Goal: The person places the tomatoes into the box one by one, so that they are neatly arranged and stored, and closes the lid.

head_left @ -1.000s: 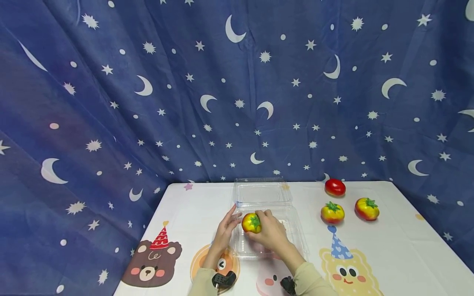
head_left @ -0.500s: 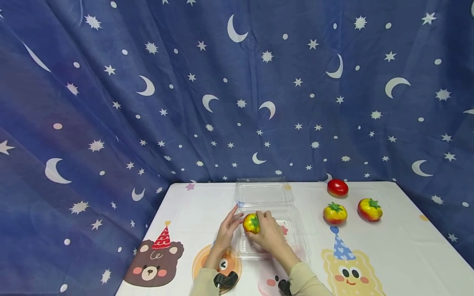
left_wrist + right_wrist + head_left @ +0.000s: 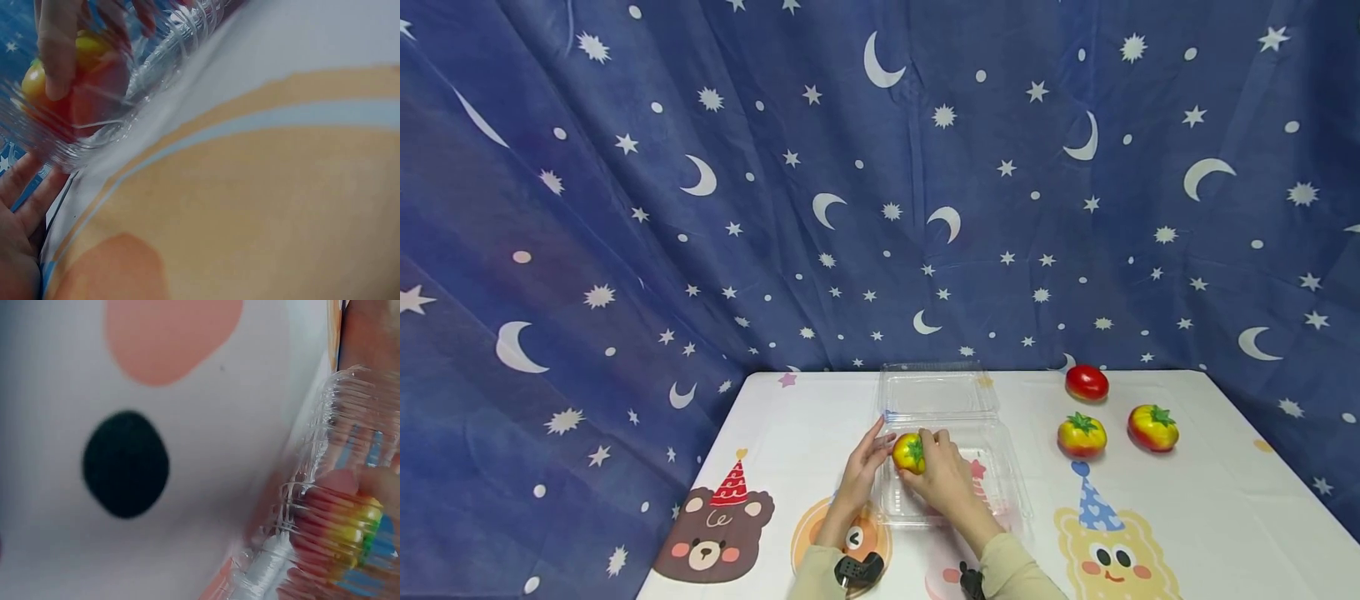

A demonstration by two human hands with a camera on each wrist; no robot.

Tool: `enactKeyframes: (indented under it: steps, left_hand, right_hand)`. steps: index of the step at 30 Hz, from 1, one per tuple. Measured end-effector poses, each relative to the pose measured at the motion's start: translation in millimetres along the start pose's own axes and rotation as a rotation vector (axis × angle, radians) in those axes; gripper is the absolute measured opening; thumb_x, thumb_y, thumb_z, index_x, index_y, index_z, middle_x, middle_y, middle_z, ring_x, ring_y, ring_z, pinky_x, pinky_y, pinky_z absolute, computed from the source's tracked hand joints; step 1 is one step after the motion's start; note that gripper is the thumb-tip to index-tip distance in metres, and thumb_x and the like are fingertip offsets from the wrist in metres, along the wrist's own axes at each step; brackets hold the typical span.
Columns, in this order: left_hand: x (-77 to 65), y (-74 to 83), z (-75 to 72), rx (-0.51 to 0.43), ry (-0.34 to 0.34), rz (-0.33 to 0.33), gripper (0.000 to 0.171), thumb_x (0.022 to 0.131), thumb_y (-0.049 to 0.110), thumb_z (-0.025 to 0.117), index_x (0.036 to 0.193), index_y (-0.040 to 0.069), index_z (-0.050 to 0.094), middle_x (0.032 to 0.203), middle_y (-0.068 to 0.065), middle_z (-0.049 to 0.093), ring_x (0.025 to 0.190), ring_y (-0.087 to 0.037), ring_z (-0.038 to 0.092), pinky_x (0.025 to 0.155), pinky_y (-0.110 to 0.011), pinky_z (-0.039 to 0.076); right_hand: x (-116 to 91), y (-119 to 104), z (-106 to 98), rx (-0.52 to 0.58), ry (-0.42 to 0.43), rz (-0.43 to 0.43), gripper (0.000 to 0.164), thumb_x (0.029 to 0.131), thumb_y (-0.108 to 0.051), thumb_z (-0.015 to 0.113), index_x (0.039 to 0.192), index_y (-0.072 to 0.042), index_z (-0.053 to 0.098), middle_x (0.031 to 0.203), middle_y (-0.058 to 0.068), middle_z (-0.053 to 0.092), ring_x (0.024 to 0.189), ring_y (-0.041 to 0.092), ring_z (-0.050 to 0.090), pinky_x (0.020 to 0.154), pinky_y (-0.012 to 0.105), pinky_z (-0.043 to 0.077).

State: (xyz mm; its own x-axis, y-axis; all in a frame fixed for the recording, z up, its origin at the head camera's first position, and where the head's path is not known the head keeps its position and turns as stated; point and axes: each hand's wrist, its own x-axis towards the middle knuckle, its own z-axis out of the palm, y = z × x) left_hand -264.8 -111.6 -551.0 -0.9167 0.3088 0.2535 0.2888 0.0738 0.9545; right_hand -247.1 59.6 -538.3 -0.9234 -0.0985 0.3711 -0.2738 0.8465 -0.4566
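A clear plastic clamshell box (image 3: 1000, 492) lies on the table with its lid (image 3: 936, 392) folded back. My right hand (image 3: 946, 475) grips a yellow-and-red fruit with a green leafy top (image 3: 907, 454) in the left part of the box's base. Seen through the box wall in the right wrist view, the fruit (image 3: 350, 534) sits low between the fingers. My left hand (image 3: 856, 475) stands at the box's left side, fingers extended. In the left wrist view its fingertips meet or nearly meet the ribbed wall; contact is hard to tell.
On the right of the table lie two similar yellow-and-red fruits, the nearer one (image 3: 1082, 436) left of the other (image 3: 1153, 428). A smooth red oval fruit (image 3: 1087, 383) lies behind them. A blue star-patterned curtain (image 3: 775, 208) hangs along the back and left.
The head view has shifted slightly. My right hand and the fruit have moved a little left within the box, uncovering a red star print beside the hand. My left hand stays at the box's side.
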Motion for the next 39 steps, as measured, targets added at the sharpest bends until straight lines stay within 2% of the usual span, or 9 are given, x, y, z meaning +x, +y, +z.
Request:
enactKeyframes:
  steps: [11,16,25,30,34,39]
  left_hand:
    - [-0.6,2.6,0.3,0.015,-0.003,0.004,0.053,0.103,0.003,0.041,0.152,-0.007,0.024,0.138,-0.033,0.050,0.126,-0.044,0.051,0.107,-0.056,0.036]
    - [0.1,2.4,0.6,0.015,0.000,-0.015,0.053,0.103,0.003,0.041,0.153,-0.002,0.026,0.139,-0.031,0.050,0.127,-0.042,0.052,0.109,-0.054,0.035]
    - [1.2,3.2,1.1,0.022,0.006,0.012,0.053,0.102,0.000,0.041,0.152,-0.006,0.026,0.136,-0.033,0.051,0.127,-0.044,0.051,0.108,-0.056,0.035]
    - [1.4,3.8,1.3,0.042,0.003,0.015,0.052,0.102,0.000,0.041,0.152,-0.005,0.027,0.136,-0.035,0.051,0.127,-0.045,0.050,0.107,-0.057,0.036]
    - [1.0,4.7,1.3,0.037,0.015,0.013,0.052,0.102,-0.001,0.041,0.152,-0.005,0.027,0.135,-0.035,0.051,0.126,-0.046,0.051,0.106,-0.058,0.037]
    - [1.0,3.9,2.3,0.023,0.017,0.006,0.053,0.102,-0.001,0.041,0.152,-0.005,0.026,0.135,-0.034,0.051,0.127,-0.046,0.050,0.107,-0.058,0.036]
  right_hand:
    - [0,2,3,0.027,-0.003,0.008,0.074,0.071,-0.039,0.088,0.125,-0.002,0.056,0.098,0.014,0.051,0.076,0.027,0.057,0.061,0.042,0.054]
    - [0,4,-3,0.049,-0.002,0.012,0.078,0.069,-0.042,0.087,0.127,-0.001,0.056,0.101,0.016,0.054,0.078,0.029,0.059,0.064,0.045,0.055]
    - [6,2,-30,0.040,-0.051,0.074,0.084,0.073,-0.051,0.082,0.134,-0.001,0.054,0.111,0.018,0.057,0.088,0.034,0.063,0.066,0.053,0.055]
    - [8,6,-49,0.004,-0.050,0.089,0.082,0.077,-0.054,0.077,0.137,-0.002,0.053,0.117,0.019,0.057,0.092,0.036,0.064,0.066,0.052,0.056]
    - [11,14,-62,-0.003,-0.039,0.101,0.081,0.080,-0.055,0.074,0.138,-0.002,0.052,0.119,0.020,0.058,0.094,0.036,0.064,0.067,0.051,0.057]
    - [13,34,-80,-0.018,-0.042,0.164,0.081,0.083,-0.056,0.070,0.139,-0.001,0.051,0.117,0.021,0.057,0.090,0.034,0.063,0.070,0.050,0.057]
